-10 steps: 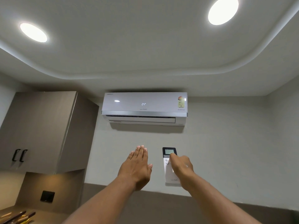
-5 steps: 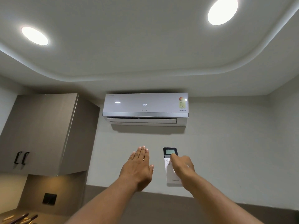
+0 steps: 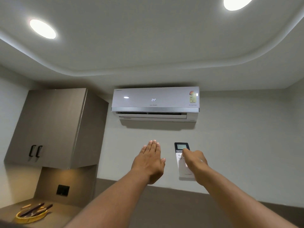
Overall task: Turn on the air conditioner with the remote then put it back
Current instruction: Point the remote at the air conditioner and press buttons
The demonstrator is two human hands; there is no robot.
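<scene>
The white air conditioner (image 3: 155, 102) hangs high on the wall. Its display reads 24 and its bottom flap is partly open, showing dark slots. Below it the white remote (image 3: 181, 162) stands upright against the wall with its lit screen on top and its foot in a wall holder. My right hand (image 3: 195, 163) lies over the remote's right side, index fingertip on the buttons just under the screen and the other fingers curled, hiding part of its body. My left hand (image 3: 150, 162) is raised flat to the left of the remote, fingers together, holding nothing.
A brown wall cabinet (image 3: 54, 127) with two black handles hangs at the left. On the counter under it sits a yellow basket (image 3: 31, 216) of utensils, with a black wall socket (image 3: 62, 190) behind. Two round ceiling lights are on.
The air conditioner's flap has swung open, exposing the dark vent slots. Both hands stay where they were, the right one on the remote.
</scene>
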